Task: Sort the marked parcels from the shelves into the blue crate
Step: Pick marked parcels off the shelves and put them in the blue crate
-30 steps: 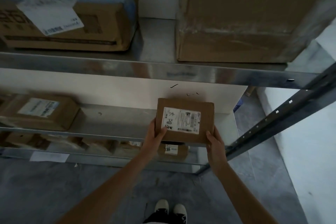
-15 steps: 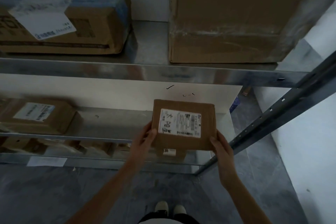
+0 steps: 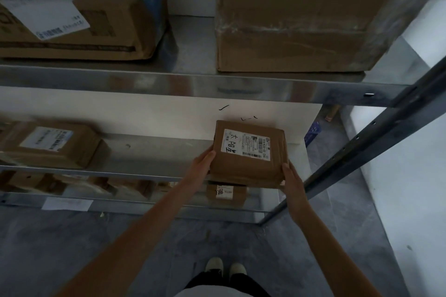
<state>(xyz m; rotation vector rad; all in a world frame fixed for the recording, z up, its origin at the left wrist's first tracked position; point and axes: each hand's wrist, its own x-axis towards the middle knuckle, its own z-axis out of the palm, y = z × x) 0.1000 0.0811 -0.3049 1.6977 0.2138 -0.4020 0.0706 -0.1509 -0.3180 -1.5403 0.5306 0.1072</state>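
Both hands grasp a small brown parcel [image 3: 248, 154] in front of the middle shelf [image 3: 144, 159]: the left hand [image 3: 201, 166] clasps its 9 o'clock edge, the right hand [image 3: 290, 176] its 4 o'clock corner. Its white label with handwritten marks faces up. At 9 o'clock on the same shelf lies another labelled parcel [image 3: 50, 144]. At 12 o'clock, two larger boxes [image 3: 301, 19] sit on the upper shelf [image 3: 193, 84].

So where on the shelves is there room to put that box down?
On the middle shelf, a bare stretch lies between the labelled box on the left and the held parcel. On the top shelf, a gap separates the taped box from the big carton. The bottom shelf looks crowded.
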